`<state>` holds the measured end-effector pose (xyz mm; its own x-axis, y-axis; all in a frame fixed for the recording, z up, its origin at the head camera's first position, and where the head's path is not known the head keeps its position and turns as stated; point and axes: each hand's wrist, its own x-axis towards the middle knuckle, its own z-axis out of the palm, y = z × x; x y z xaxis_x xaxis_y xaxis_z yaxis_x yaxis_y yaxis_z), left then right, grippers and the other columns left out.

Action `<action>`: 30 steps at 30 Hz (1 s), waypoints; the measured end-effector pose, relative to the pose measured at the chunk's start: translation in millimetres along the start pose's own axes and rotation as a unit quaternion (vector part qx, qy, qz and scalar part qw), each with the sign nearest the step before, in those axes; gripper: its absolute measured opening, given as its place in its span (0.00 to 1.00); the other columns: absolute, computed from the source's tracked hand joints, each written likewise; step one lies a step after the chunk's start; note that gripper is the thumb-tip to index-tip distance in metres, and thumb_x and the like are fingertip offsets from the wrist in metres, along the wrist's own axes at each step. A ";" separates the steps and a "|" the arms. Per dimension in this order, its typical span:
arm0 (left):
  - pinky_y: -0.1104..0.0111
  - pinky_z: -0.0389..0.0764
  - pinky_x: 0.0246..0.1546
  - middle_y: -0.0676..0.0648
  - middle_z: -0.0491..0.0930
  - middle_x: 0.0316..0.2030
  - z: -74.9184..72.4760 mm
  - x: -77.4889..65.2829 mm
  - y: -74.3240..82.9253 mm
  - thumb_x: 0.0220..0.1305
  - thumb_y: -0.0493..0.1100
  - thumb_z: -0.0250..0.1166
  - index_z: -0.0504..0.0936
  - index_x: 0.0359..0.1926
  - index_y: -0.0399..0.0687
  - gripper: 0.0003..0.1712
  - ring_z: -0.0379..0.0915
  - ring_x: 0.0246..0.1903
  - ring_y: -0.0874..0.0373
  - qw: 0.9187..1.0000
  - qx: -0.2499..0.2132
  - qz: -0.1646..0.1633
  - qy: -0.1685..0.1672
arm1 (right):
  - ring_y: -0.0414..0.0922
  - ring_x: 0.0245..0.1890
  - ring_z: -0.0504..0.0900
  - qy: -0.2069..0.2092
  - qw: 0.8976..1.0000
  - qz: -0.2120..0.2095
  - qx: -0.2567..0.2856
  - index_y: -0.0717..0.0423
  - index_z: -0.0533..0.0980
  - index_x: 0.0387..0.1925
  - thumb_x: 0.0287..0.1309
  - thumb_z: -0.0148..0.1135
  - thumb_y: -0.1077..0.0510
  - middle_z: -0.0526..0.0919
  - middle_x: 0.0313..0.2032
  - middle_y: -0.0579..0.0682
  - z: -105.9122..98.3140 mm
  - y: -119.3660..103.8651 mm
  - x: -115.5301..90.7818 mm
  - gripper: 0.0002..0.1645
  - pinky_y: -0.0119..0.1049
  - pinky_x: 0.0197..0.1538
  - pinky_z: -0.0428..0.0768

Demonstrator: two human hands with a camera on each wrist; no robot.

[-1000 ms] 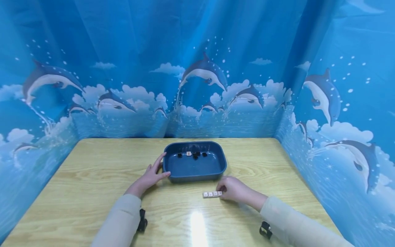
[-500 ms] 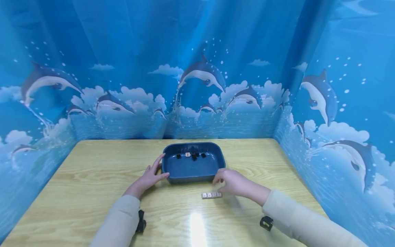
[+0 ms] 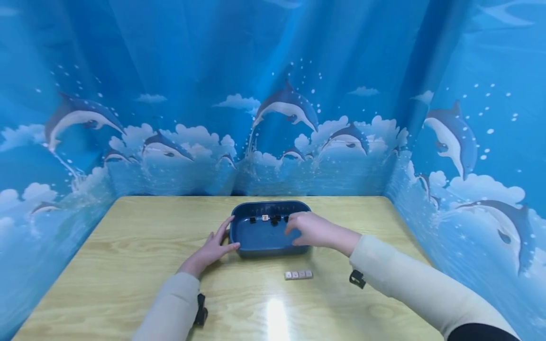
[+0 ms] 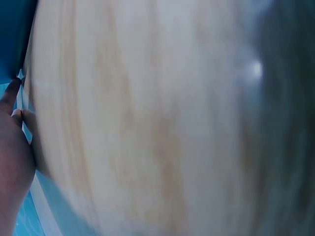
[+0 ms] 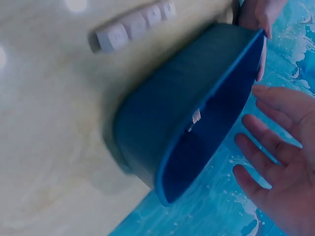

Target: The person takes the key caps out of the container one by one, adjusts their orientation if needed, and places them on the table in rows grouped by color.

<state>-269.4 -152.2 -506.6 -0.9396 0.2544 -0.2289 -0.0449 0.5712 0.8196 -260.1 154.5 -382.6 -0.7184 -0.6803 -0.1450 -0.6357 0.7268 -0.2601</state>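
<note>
A blue plastic basin [image 3: 260,240] stands toward the back of the table. Inside lie several small black keycaps [image 3: 274,220] and one white keycap [image 3: 265,218]. My left hand [image 3: 211,251] rests against the basin's left side, thumb near the front corner, fingers spread along the rim. Over the basin's right part is my right hand [image 3: 317,230]; in the right wrist view its fingers are spread and relaxed, holding nothing. A straight row of white keycaps [image 3: 298,274] sits on the table in front of the basin, below the right hand in the head view.
The wood-grain table [image 3: 149,246] is enclosed by a blue dolphin-print curtain [image 3: 192,85] at the back and sides. A light glare spot [image 3: 276,317] shows on the table's near part.
My right hand has left the right end of the white keycap row and moved up and forward over the basin. The left hand stays at the basin's left side.
</note>
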 end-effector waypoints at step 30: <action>0.30 0.27 0.61 0.35 0.51 0.73 3.0 -2.0 -0.9 0.64 0.61 0.63 0.40 0.77 0.73 0.50 0.19 0.70 0.30 1.000 -0.008 0.015 0.009 | 0.45 0.57 0.76 -0.157 0.985 0.057 0.031 0.52 0.76 0.61 0.58 0.67 0.62 0.78 0.58 0.46 -5.0 17.1 106.4 0.27 0.37 0.50 0.80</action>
<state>-266.5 -150.9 -508.4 -0.9466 0.2567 -0.1949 -0.0225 0.5507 0.8344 -348.9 95.0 -397.8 -0.6551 -0.5973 -0.4627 -0.5305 0.7997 -0.2812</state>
